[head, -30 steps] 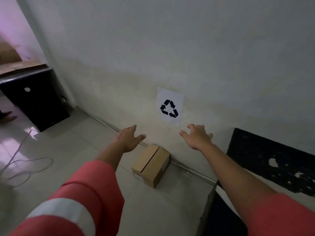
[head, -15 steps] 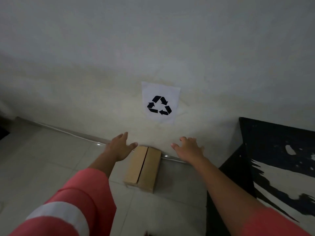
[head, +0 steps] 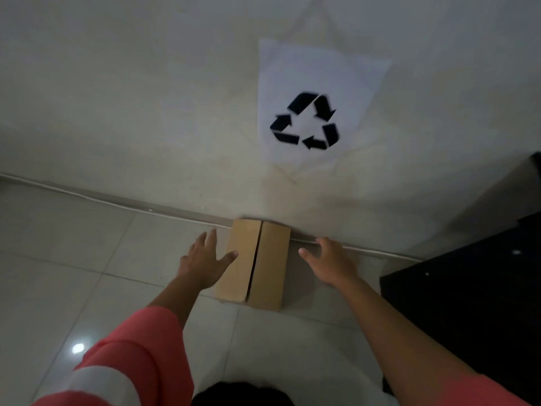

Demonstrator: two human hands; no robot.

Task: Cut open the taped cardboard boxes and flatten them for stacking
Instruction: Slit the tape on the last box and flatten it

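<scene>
The box (head: 272,259) by the floor's wall edge looks light and stiff, maybe empty; left grip (head: 205,259) and right grip (head: 330,263), fingers spread and holding nothing, should take its long sides.

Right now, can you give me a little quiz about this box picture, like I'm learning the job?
1. True or false: the cardboard box is already flattened.
2. What is printed on the paper sheet above the box? A) a recycling symbol B) a smiley face C) a big number
3. Fill the gap: the box's far end lies at the foot of the ____.
Key: 1 false, it is in full box shape; 2 A; 3 wall.
</scene>
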